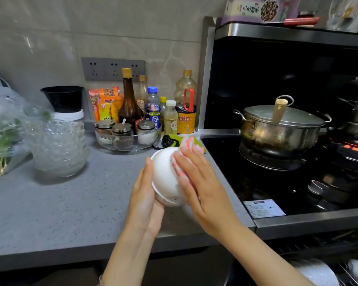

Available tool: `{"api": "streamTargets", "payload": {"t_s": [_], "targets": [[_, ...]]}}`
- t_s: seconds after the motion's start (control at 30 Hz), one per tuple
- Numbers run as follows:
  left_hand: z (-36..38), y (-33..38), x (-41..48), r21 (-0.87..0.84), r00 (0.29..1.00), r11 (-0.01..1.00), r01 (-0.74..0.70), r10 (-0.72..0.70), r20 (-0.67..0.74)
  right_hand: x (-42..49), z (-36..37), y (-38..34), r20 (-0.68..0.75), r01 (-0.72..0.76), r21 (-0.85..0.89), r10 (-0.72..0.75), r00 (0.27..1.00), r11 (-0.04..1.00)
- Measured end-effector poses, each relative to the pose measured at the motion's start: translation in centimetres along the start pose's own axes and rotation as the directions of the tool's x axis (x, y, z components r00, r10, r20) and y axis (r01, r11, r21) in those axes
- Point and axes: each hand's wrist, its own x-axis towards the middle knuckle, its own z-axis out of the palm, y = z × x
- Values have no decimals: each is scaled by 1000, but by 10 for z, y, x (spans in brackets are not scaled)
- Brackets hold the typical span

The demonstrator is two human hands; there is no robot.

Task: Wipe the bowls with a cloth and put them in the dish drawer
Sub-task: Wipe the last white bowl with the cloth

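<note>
A white bowl (165, 174) is held above the grey counter, tilted with its foot toward me. My left hand (144, 201) cups it from the left and below, thumb along its rim. My right hand (201, 186) lies flat with straight fingers on the bowl's outer right side, pressing a pink-and-white cloth (186, 149) against it. The cloth sticks out past the fingertips. At the bottom right the dish drawer (339, 263) stands open, with white bowls (316, 273) in its wire rack.
A stack of clear glass bowls (58, 149) sits on the grey counter (60, 213) at left, beside bagged greens (2, 129). Sauce bottles and a glass tray of spice jars (128, 135) line the wall. A lidded steel pot (281, 129) stands on the stove; a burner glows at far right.
</note>
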Motion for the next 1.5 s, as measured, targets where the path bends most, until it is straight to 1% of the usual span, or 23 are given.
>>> {"api": "streamTargets", "payload": {"t_s": [0.07,0.17,0.27,0.33,0.43,0.5,0.57,0.67,0.77,0.87,0.97,1.03,1.07,1.13,1.2,1.23,1.27,1.33,1.37,1.4,1.5], "targets": [[-1,2,0,-15,999,999,-30,29,-46,-3,-3,0,-46,-10,6,11,999,1000],[-3,2,2,-7,996,999,-50,50,-78,-11,0,-8,-84,34,-19,-35,996,999],[2,2,2,30,999,999,-30,31,-29,-7,-3,-14,-76,81,-52,-85,993,995],[5,1,3,61,999,997,-37,37,-6,0,-11,-7,-77,60,-73,-65,995,996],[5,6,5,62,996,994,-84,86,-22,0,-17,2,-98,48,-114,-59,993,992],[3,7,5,37,996,996,-85,86,-25,-8,-15,-2,-95,70,-119,-82,992,990],[2,4,3,43,998,997,-60,61,-5,-12,-12,-10,-94,103,-104,-113,989,989],[5,-1,0,83,998,997,-9,3,65,-7,-13,-15,-87,138,-67,-143,986,988],[8,0,-1,98,994,995,-10,-1,110,3,-19,-10,-89,111,-55,-116,989,992],[3,6,2,59,995,997,-45,39,93,5,-20,-3,-93,83,-36,-86,992,996],[-5,11,7,14,996,998,-68,67,58,-1,-18,6,-75,57,61,-52,996,997],[-12,15,11,-8,996,996,-87,88,23,-6,-19,17,-61,17,131,-9,998,991],[-16,18,13,-2,994,994,-105,105,-14,-8,-20,25,-46,-26,160,34,998,987],[-26,22,17,9,989,990,-141,141,-53,-11,-22,41,-8,-140,202,144,989,969],[-36,21,20,11,986,989,-150,151,-66,-15,-23,54,51,-262,241,257,965,935],[-40,19,21,16,987,990,-141,142,-73,-18,-22,59,110,-330,241,312,944,913],[-42,16,20,26,989,992,-127,128,-76,-23,-21,65,190,-390,206,354,916,897],[-43,12,17,50,991,994,-101,105,-78,-35,-18,73,365,-484,88,423,829,871],[-42,10,16,51,993,995,-91,95,-69,-41,-17,76,411,-506,63,440,799,860],[-41,8,15,47,995,995,-83,86,-57,-45,-17,77,419,-518,66,447,790,853],[-34,0,13,46,996,997,-63,66,-54,-48,-27,73,365,-576,157,495,789,802]]}}
